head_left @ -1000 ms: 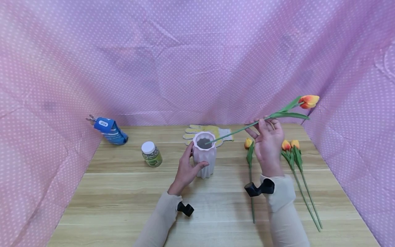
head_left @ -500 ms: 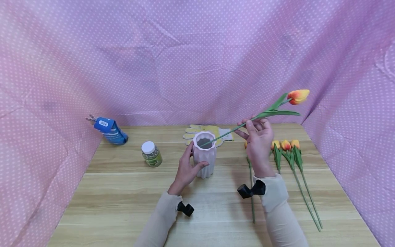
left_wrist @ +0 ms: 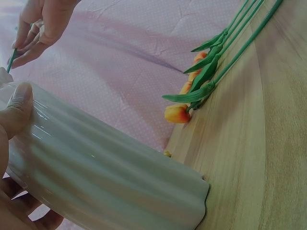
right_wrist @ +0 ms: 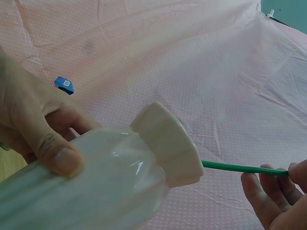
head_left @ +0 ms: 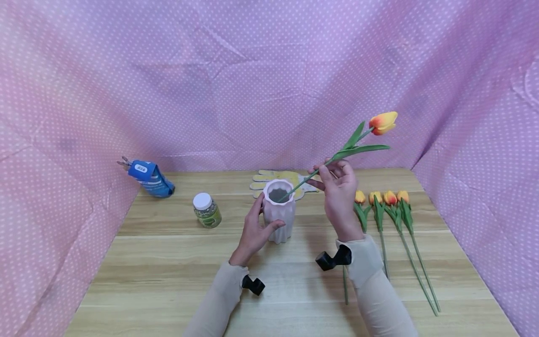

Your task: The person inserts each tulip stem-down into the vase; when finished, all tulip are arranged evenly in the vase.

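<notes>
A white fluted vase (head_left: 280, 220) stands upright on the table, and my left hand (head_left: 255, 229) holds it with thumb and fingers around its side. My right hand (head_left: 340, 199) pinches the green stem of an orange-yellow tulip (head_left: 383, 123) just below its leaves. The stem (right_wrist: 235, 167) slants down into the vase's mouth, and its lower end is hidden inside. In the left wrist view the thumb (left_wrist: 19, 105) presses near the vase's rim.
Several more tulips (head_left: 390, 198) lie side by side on the right of the table (head_left: 168, 281). Behind the vase lies a yellow-and-white glove (head_left: 265, 178). A white-lidded jar (head_left: 207, 213) stands to the left, with a blue pouch (head_left: 152, 179) holding a metal-tipped tool farther back.
My right hand has moved left toward the vase, and the tulip has tilted more upright with its stem farther into the mouth. The left hand and vase have stayed put.
</notes>
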Demonstrator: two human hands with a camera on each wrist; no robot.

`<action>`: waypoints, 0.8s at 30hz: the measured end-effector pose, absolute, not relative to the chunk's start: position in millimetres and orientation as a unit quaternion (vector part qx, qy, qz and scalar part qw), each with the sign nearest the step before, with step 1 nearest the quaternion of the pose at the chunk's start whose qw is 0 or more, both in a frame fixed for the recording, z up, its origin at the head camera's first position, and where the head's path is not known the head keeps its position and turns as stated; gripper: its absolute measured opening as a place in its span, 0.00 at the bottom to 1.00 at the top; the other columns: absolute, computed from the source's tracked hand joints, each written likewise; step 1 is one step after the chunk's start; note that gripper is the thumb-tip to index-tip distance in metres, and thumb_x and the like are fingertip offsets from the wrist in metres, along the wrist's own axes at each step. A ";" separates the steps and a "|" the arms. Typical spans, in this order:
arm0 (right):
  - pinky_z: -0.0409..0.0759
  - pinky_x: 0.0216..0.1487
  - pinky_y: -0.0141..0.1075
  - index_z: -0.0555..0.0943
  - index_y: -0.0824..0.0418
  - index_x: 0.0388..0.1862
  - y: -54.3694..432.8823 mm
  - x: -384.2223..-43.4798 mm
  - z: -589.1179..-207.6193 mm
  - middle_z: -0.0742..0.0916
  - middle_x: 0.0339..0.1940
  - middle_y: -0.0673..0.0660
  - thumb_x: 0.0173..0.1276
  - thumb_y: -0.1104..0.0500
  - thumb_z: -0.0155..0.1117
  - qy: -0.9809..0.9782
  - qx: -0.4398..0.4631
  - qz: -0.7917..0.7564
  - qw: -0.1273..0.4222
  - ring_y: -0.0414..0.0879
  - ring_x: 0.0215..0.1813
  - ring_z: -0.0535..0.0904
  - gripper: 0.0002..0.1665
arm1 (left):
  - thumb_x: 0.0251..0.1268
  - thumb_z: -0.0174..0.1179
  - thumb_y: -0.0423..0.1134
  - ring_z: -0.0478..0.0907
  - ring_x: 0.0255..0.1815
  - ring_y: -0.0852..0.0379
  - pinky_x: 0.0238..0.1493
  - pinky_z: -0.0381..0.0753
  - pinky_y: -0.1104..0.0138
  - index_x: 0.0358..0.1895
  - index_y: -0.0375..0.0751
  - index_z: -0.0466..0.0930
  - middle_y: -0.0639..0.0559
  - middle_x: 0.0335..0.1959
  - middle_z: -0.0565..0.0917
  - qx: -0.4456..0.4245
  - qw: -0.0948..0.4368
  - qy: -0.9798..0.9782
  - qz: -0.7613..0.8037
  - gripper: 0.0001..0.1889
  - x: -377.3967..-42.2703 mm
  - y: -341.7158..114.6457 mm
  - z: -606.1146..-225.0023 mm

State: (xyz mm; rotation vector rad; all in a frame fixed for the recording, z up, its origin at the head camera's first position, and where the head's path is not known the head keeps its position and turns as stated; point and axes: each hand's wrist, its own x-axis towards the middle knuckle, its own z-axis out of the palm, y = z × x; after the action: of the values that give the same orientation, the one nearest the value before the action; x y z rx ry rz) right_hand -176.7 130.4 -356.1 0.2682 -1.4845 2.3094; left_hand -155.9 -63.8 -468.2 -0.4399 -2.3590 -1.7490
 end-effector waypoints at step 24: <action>0.89 0.42 0.34 0.76 0.57 0.43 110.8 -192.4 -368.2 0.85 0.34 0.53 0.71 0.71 0.60 -0.602 0.117 0.779 0.129 0.39 0.37 0.87 0.09 | 0.58 0.72 0.45 0.73 0.69 0.42 0.70 0.73 0.44 0.79 0.46 0.55 0.45 0.73 0.71 -0.150 0.090 -0.793 -0.584 0.47 -156.5 -64.8 -468.2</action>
State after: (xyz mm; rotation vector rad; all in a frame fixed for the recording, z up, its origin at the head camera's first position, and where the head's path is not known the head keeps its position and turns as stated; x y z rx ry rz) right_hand -192.4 110.8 -368.2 0.3389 -1.7516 2.2656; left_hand -156.5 -64.8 -468.2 -0.4455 -2.3575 -1.7361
